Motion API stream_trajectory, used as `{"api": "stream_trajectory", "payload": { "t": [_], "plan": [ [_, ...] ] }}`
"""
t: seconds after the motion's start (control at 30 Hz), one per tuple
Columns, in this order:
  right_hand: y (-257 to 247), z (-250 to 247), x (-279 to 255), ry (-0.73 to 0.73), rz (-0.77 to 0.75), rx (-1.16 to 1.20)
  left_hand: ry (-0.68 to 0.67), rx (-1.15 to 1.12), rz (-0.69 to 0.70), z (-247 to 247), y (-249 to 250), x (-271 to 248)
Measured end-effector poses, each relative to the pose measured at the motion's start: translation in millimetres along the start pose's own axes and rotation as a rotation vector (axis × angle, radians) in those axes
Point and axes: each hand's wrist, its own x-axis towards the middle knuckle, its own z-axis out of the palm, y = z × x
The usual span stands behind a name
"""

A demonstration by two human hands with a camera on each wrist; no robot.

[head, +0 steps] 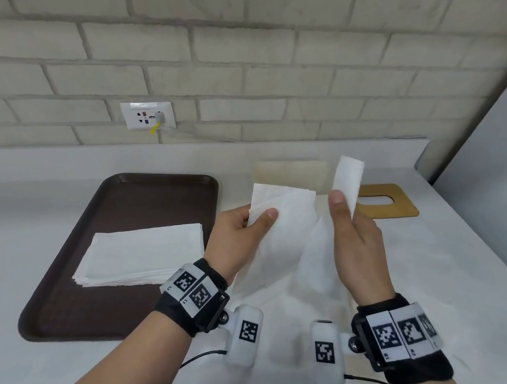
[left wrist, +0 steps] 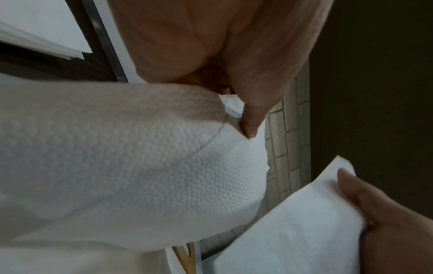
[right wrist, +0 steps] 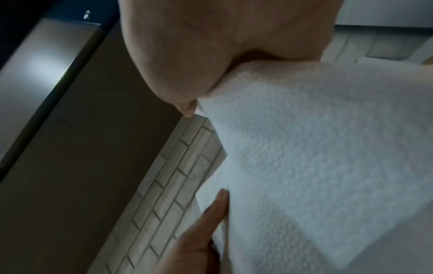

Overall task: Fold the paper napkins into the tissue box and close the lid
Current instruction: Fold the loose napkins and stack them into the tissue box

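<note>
Two hands [head: 235, 234], one tray [head: 146, 188], one lid [head: 405, 202].

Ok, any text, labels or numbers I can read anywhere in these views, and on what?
No readable words or numbers in any view.
Wrist bands and wrist camera pods: black-and-white square code markers only, no letters.
Wall socket: a small strip at its top edge, too blurred to read.
Napkin, tray, wooden lid: no print visible.

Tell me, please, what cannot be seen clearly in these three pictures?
- Tissue box: head view, blurred, its front hidden by the napkin; contents unknown.
- Lid: head view, partly behind the right hand.
- Left hand fingers: behind the napkin.
- Stack of napkins on the tray: count unreadable.
</note>
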Motion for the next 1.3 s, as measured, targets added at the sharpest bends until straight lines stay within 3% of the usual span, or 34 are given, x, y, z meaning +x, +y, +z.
{"api": "stream_trajectory", "payload": {
  "t": [0.1,0.27,0.47,0.6,0.77,1.0,1.2,1.3],
  "plan": [
    [-1,4,-6,-0.076,0.030,0.125,-0.016,-0.004,0.017,-6,0,-2],
    [-2,10,-14,-0.072,-0.029,0.011,-0.034,-0.060,0.025,-16,2,-6],
    [-7,16,-24,-0.229,0.094,-0.028,-0.042,-0.095,0.001,-17,3,-10],
    [-12,12,-21,-0.359,0.221,0.309,-0.027,-0.032,0.037,-20,1,-8],
    [-11,5,-17,-0.561,0.177,0.501,-0.043,-0.097,0.053,-25,7,-8],
    [9,18,-6,-0.177,0.150,0.416,-0.066,-0.092,0.134,-20,14,-13],
    [22,21,-5,-0.102,0.130,0.281,-0.098,-0.146,0.139,-14,14,-17],
    [23,21,-2,-0.157,0.166,0.362,-0.074,-0.140,0.137,-10,15,-19]
  ]
}}
